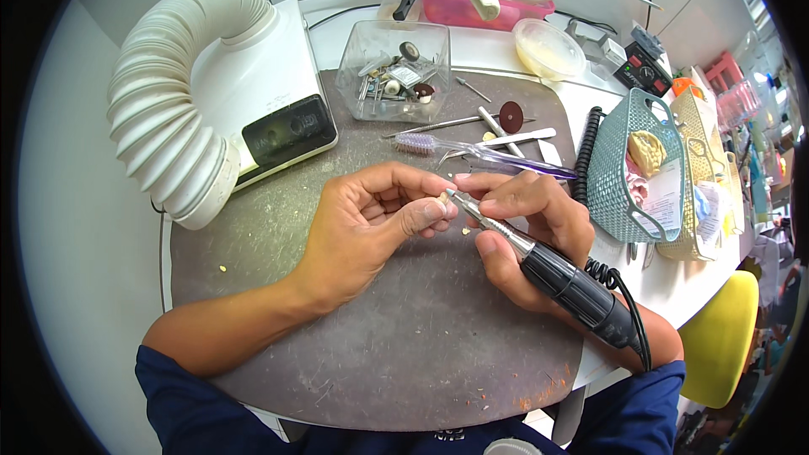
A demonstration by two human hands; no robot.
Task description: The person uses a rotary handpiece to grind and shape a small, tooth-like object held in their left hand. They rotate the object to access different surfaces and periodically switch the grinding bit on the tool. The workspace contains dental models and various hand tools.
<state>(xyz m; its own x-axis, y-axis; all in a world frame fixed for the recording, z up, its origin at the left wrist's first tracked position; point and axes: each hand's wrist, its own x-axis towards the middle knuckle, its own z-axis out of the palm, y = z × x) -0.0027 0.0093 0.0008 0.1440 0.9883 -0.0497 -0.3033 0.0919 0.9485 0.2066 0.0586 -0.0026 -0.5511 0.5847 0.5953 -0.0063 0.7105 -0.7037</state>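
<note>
Between the thumb and fingertips of my left hand is a small tooth-coloured piece, mostly hidden by the fingers; its exact kind cannot be made out. My right hand is wrapped around a rotary handpiece with a silver nose and a black body. The handpiece tip points left and meets the small piece, or comes very close to it. Both hands are close together over the grey work mat. Just beyond them lies a toothbrush with a clear purple handle.
A white ribbed hose joins a white box at the left. Behind the hands stand a clear bin of small tools and a dark red disc among instruments. Baskets stand at the right, beside a coiled black cord.
</note>
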